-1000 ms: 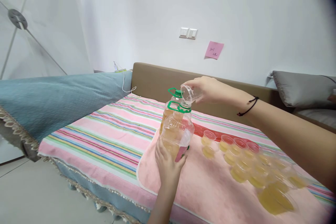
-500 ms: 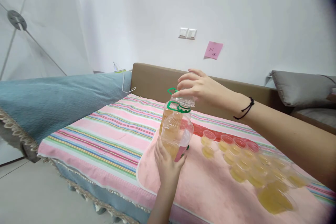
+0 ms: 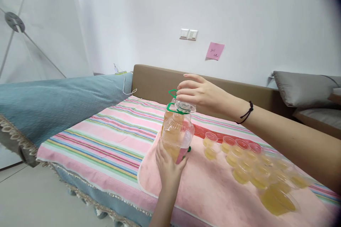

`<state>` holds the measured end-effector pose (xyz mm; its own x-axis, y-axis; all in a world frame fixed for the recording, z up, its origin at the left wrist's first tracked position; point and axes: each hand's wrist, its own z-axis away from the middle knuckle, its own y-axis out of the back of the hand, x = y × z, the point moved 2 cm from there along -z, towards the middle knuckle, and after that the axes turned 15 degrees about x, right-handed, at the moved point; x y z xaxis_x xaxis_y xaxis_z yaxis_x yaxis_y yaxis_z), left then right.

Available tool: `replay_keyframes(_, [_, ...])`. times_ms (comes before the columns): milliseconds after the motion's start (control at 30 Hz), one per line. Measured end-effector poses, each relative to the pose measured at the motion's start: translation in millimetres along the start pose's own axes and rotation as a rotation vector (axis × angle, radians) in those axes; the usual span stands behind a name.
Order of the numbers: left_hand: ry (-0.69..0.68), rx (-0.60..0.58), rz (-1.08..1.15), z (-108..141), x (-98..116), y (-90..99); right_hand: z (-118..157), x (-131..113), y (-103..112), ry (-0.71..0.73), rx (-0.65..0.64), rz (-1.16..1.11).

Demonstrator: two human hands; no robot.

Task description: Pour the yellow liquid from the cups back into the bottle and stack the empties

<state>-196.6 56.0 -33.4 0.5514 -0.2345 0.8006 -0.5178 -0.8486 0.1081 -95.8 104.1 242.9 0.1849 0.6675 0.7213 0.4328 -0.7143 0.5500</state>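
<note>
A clear plastic bottle (image 3: 173,133) of pale yellow liquid, with a green carrying handle (image 3: 171,108), stands upright on a pink mat (image 3: 202,188). The fingers of my left hand (image 3: 170,170) are wrapped round its lower part. My right hand (image 3: 193,91) grips a clear plastic cup (image 3: 185,106) from above, its wide rim down over the bottle's neck. Fingers hide most of the cup. Close behind stands a second bottle (image 3: 165,117) of yellow liquid, with its own green handle (image 3: 172,93), partly covered by the first.
Several clear cups (image 3: 278,200) of yellow liquid crowd the mat to the right. A red strip (image 3: 204,132) lies behind them. Beneath is a striped bed cover (image 3: 106,131); a brown headboard (image 3: 151,81) and grey pillows (image 3: 301,87) stand along the wall.
My right hand has lowered the clear cup, and its rim now covers the bottle's neck ring, which showed before. My left hand keeps its hold. The view has shifted slightly.
</note>
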Motion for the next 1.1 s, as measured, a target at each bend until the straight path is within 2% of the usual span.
replay_keyframes(367, [-0.070,0.014,-0.039,0.6,-2.3,-1.8,8.9,0.2,1.7,-0.006,-0.016,0.014])
replay_keyframes(533, [-0.048,0.002,-0.015,-0.4,-2.7,-1.2,18.0,-0.1,5.8,0.019,-0.038,0.060])
replay_keyframes(700, [-0.048,0.005,0.001,-1.7,-3.8,-1.7,34.2,0.6,7.0,-0.043,-0.020,0.053])
replay_keyframes(800, [-0.054,0.009,0.004,-3.2,-4.7,-2.1,51.8,-0.5,8.8,-0.192,0.009,0.053])
replay_keyframes(900, [-0.065,0.014,0.001,-4.8,-5.8,-2.0,81.6,-4.9,14.7,-0.446,0.047,-0.002])
replay_keyframes(1100, [-0.088,-0.007,-0.019,-8.8,-10.0,-3.1,178.9,-24.6,41.3,-1.090,0.097,-0.286])
